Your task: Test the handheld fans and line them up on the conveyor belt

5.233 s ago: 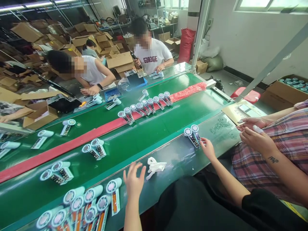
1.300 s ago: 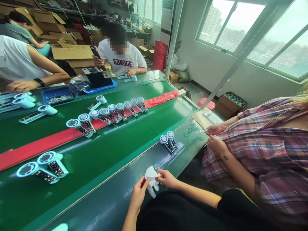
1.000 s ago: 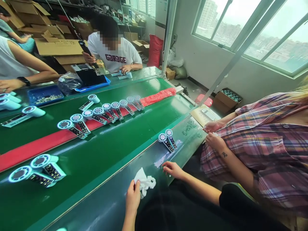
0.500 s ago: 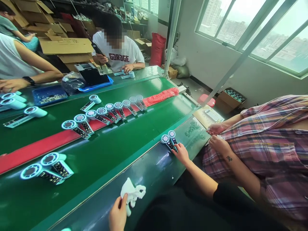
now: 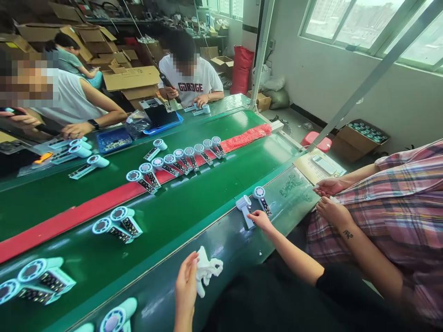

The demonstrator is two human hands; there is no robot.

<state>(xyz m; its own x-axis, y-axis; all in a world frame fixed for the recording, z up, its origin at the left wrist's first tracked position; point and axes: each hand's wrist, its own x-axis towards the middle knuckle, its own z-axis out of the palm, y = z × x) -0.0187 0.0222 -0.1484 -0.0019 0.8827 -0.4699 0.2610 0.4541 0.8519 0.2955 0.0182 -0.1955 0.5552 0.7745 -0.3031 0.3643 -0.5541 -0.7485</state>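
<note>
- we look down a workshop room with a window (image 5: 349,18) on the right, a red sack (image 5: 241,69) and cardboard boxes (image 5: 128,78) at the far end
- a long green conveyor surface (image 5: 207,184) runs away from us, with a red strip (image 5: 83,212) along it and rows of round-headed white handheld devices (image 5: 169,161) lying on it
- a person in a white t-shirt (image 5: 190,78) sits across the far end, holding a black tool (image 5: 169,84)
- a person in a white sleeveless top (image 5: 69,99) sits across the surface, with one hand beside a blue tray (image 5: 114,140)
- a person in a plaid shirt (image 5: 391,216) sits just to our right, both hands close together at the surface's edge
- on the dark green strip nearest us lie two more devices, just beside each other: the nearer white device (image 5: 243,204) and the other white device (image 5: 259,192)
- our right hand (image 5: 261,220) reaches across, its fingers narrow and together, with fingertips (image 5: 251,213) touching the nearer white device's handle; we cannot tell if it grips
- our left hand (image 5: 185,288) is lower down, closed on a crumpled white cloth (image 5: 206,272) held just above the strip
</note>
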